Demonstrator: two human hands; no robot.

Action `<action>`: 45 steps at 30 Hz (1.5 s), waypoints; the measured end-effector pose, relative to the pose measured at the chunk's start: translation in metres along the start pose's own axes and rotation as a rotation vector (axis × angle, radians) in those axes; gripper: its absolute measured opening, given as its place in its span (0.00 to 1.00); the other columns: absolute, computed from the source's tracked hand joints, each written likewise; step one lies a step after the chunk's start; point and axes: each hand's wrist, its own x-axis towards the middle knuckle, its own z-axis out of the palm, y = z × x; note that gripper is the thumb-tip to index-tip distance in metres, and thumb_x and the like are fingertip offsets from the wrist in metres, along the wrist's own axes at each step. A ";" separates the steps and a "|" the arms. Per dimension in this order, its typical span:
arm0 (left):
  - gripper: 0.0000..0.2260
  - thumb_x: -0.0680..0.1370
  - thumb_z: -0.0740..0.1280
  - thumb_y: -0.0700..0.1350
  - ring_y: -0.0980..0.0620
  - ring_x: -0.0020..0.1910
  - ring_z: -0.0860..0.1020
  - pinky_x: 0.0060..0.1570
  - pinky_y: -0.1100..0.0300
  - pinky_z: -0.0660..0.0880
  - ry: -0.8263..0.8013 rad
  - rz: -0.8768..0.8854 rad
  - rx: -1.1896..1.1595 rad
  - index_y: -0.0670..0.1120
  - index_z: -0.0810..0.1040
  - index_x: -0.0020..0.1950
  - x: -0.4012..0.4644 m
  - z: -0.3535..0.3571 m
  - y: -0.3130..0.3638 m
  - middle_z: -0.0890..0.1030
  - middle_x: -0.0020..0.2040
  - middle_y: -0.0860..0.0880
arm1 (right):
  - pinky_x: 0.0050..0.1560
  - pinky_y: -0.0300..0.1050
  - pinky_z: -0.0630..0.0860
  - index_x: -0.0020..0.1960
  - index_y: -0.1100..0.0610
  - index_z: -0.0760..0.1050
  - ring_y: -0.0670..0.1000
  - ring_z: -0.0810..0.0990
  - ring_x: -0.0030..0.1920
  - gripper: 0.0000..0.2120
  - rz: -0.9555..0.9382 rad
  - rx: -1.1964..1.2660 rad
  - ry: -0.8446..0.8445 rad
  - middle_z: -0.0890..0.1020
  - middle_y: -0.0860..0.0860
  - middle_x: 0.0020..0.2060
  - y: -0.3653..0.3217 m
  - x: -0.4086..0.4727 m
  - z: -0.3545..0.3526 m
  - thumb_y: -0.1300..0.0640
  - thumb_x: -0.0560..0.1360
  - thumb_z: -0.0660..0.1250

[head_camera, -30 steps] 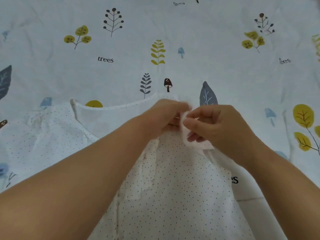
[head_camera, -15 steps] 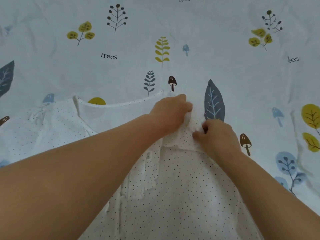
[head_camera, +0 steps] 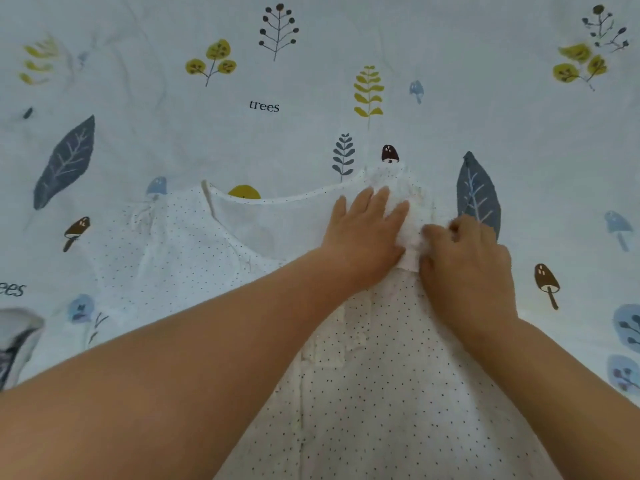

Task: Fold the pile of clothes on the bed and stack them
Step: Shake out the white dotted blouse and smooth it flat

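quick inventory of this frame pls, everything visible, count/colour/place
dotted garment: 1, white with small dark dots, spread flat from lower centre up to the neckline at mid-frame, shoulder part reaching left
folded cloth at the shoulder: 1 bunch, white, between the two hands, right end of the neckline
bed sheet: 1, pale blue-white with printed leaves, mushrooms and the word "trees", fills the background
grey fabric item: 1, grey and white, left edge, mostly cut off, kind unclear
left hand: 1, palm down, fingers spread, pressing on the garment at centre
right hand: 1, fingers curled onto the white cloth, right of the left hand
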 end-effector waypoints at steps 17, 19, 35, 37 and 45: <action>0.25 0.75 0.59 0.35 0.39 0.67 0.64 0.64 0.47 0.64 0.191 -0.885 -0.354 0.41 0.61 0.72 -0.152 -0.067 -0.200 0.64 0.69 0.40 | 0.56 0.44 0.73 0.60 0.53 0.74 0.52 0.75 0.51 0.12 -0.526 0.234 -0.271 0.78 0.51 0.52 -0.167 -0.012 -0.039 0.60 0.78 0.59; 0.20 0.76 0.59 0.37 0.40 0.64 0.68 0.62 0.49 0.68 0.025 -0.865 -0.427 0.42 0.67 0.68 -0.162 -0.063 -0.219 0.69 0.65 0.41 | 0.56 0.46 0.74 0.59 0.54 0.74 0.53 0.75 0.50 0.12 -0.536 0.214 -0.327 0.78 0.52 0.50 -0.180 -0.010 -0.037 0.61 0.78 0.57; 0.09 0.76 0.67 0.44 0.56 0.23 0.72 0.26 0.64 0.71 0.471 -0.526 -1.019 0.47 0.71 0.37 -0.187 -0.072 -0.159 0.75 0.26 0.51 | 0.46 0.44 0.75 0.48 0.54 0.77 0.50 0.77 0.43 0.11 -0.158 0.485 -0.323 0.77 0.47 0.42 -0.192 -0.001 -0.052 0.63 0.76 0.57; 0.03 0.79 0.63 0.47 0.54 0.24 0.78 0.25 0.65 0.74 0.186 -0.338 -1.286 0.50 0.74 0.46 -0.189 -0.074 -0.142 0.81 0.30 0.49 | 0.44 0.44 0.73 0.44 0.52 0.75 0.49 0.75 0.40 0.10 -0.113 0.524 -0.305 0.75 0.44 0.38 -0.185 0.001 -0.055 0.63 0.76 0.58; 0.09 0.79 0.59 0.47 0.49 0.48 0.75 0.47 0.57 0.71 0.371 -0.738 -0.583 0.44 0.73 0.55 -0.174 -0.030 -0.171 0.78 0.51 0.47 | 0.50 0.48 0.67 0.61 0.59 0.73 0.59 0.71 0.56 0.14 0.105 0.344 -0.116 0.74 0.58 0.55 -0.125 0.013 -0.044 0.62 0.76 0.59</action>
